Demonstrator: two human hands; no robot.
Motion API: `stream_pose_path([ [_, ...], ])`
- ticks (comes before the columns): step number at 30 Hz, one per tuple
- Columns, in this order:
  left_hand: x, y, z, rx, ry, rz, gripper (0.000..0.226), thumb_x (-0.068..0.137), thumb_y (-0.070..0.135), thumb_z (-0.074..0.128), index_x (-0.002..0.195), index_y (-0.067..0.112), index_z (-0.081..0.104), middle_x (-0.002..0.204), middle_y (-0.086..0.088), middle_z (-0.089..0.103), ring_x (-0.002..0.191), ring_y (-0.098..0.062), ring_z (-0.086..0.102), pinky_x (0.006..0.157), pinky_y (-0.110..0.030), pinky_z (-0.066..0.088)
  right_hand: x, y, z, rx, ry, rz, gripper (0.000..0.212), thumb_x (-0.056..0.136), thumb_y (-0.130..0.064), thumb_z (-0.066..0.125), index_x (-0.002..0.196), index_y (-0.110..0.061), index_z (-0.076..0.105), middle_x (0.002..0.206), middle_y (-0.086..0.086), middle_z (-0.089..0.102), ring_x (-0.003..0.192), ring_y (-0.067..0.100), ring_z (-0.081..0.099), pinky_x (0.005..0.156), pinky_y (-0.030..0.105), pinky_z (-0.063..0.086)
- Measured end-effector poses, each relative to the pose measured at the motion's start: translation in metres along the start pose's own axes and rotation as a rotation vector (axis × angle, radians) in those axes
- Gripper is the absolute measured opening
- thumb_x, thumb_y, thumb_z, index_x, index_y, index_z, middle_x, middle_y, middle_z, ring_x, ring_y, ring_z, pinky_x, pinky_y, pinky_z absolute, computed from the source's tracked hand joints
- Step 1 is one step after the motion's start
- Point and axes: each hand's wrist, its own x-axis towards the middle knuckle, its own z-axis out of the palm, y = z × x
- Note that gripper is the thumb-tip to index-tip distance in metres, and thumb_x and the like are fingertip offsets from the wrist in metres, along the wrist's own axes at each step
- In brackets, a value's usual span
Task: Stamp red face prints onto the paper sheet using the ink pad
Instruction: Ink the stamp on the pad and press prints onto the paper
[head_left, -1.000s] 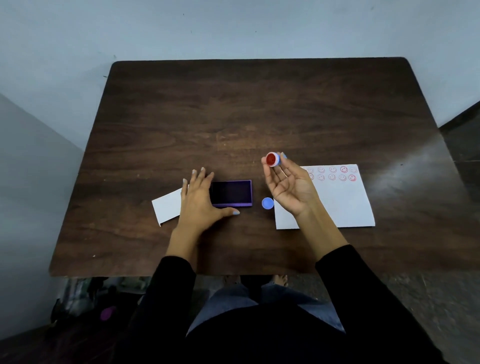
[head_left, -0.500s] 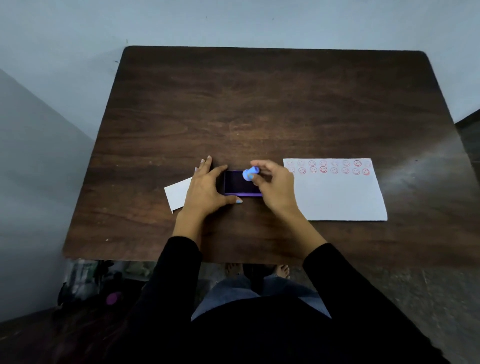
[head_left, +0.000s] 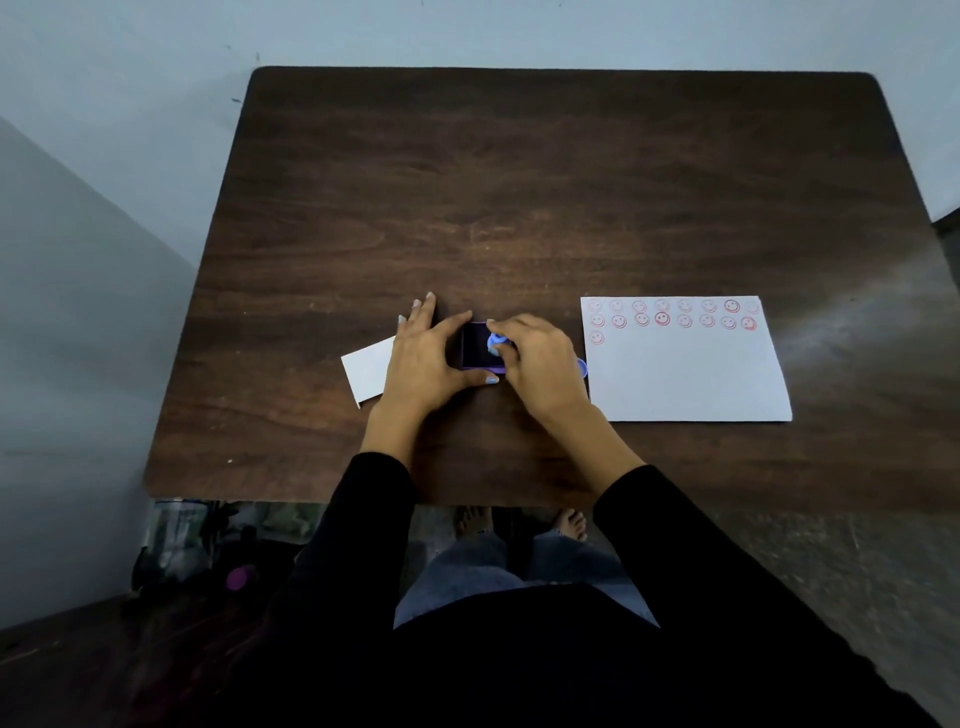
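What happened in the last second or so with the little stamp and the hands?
The right hand turned the stamp, held face-up a second ago, and brought it down left onto the ink pad. The left hand stayed bracing the pad; the paper sheet lies as before.

Your ink pad (head_left: 477, 349) is a small purple-rimmed case with a dark inking surface, lying open and flat on the wooden table, near the front edge. A small blue stamp (head_left: 495, 342) stands on its right part, handle up, partly hidden by fingers. To the right, apart from the pad, your white paper sheet (head_left: 691, 379) lies flat. Along its far edge run two rows of round red face prints (head_left: 662, 318), some bold and some faint, with a single print starting a third row at the left. The rest of the sheet is blank.
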Motion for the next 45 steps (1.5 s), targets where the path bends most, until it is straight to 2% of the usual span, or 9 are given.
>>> stream_pose_path([
  [7,0.008,0.000,-0.003,0.034,-0.033,-0.010,0.086,0.056,0.047,0.085,0.133,0.026,0.052,0.159,-0.018,0.012,0.148,-0.030,0.006,0.119,-0.043,-0.001,0.002,0.001,-0.005,0.013,-0.073,0.014,0.031,0.086,-0.006,0.056,0.117,-0.004,0.061,0.111,0.017,0.064,0.103,0.031,0.058,0.089,0.043,0.046],
  [13,0.008,0.000,-0.002,0.006,-0.029,-0.012,0.085,0.056,0.045,0.086,0.132,0.024,0.054,0.159,-0.018,0.012,0.148,-0.031,0.006,0.119,-0.043,0.001,0.007,-0.001,-0.002,-0.012,-0.074,0.058,0.019,0.085,-0.014,0.060,0.101,-0.002,0.062,0.104,0.017,0.063,0.098,0.030,0.055,0.081,0.041,0.046],
  [18,0.008,-0.001,-0.002,0.000,-0.029,-0.009,0.084,0.056,0.044,0.086,0.131,0.025,0.054,0.159,-0.017,0.012,0.148,-0.031,0.006,0.119,-0.043,0.001,0.008,-0.002,-0.005,0.026,-0.110,0.011,0.030,0.082,-0.001,0.057,0.111,-0.006,0.064,0.108,0.016,0.067,0.102,0.031,0.057,0.087,0.042,0.047],
  [21,0.009,-0.002,-0.001,-0.001,-0.031,-0.009,0.084,0.055,0.044,0.086,0.131,0.025,0.054,0.159,-0.017,0.012,0.148,-0.030,0.005,0.119,-0.043,0.001,0.011,0.001,-0.007,-0.001,-0.111,0.027,0.029,0.083,-0.007,0.061,0.112,-0.008,0.064,0.109,0.015,0.067,0.102,0.029,0.058,0.088,0.041,0.048],
  [26,0.010,-0.003,-0.001,-0.009,-0.030,-0.011,0.085,0.054,0.046,0.086,0.130,0.026,0.054,0.159,-0.016,0.012,0.148,-0.030,0.005,0.119,-0.043,0.001,0.014,-0.002,-0.003,-0.039,-0.088,0.079,0.022,0.083,-0.017,0.065,0.102,-0.006,0.063,0.104,0.014,0.066,0.095,0.027,0.058,0.081,0.042,0.051],
  [31,0.010,-0.004,0.000,-0.015,-0.028,-0.012,0.084,0.053,0.046,0.086,0.129,0.026,0.055,0.159,-0.016,0.012,0.148,-0.030,0.005,0.119,-0.043,0.001,0.014,-0.004,-0.003,-0.016,-0.108,0.055,0.028,0.082,-0.006,0.062,0.109,-0.008,0.064,0.107,0.015,0.068,0.100,0.029,0.059,0.086,0.043,0.049],
  [39,0.010,-0.003,0.000,-0.035,-0.026,-0.017,0.083,0.054,0.044,0.087,0.129,0.024,0.056,0.159,-0.016,0.012,0.148,-0.030,0.004,0.119,-0.042,0.001,0.016,0.000,0.002,-0.041,-0.069,0.094,0.023,0.083,-0.020,0.064,0.104,-0.010,0.062,0.103,0.014,0.066,0.094,0.027,0.059,0.078,0.039,0.050],
  [45,0.010,-0.004,0.000,-0.020,-0.018,-0.006,0.083,0.055,0.045,0.086,0.129,0.025,0.055,0.159,-0.016,0.013,0.148,-0.030,0.005,0.119,-0.043,0.001,0.016,0.005,0.002,0.079,-0.071,0.095,0.026,0.080,-0.010,0.065,0.105,-0.013,0.066,0.106,0.013,0.067,0.098,0.027,0.059,0.085,0.041,0.050],
])
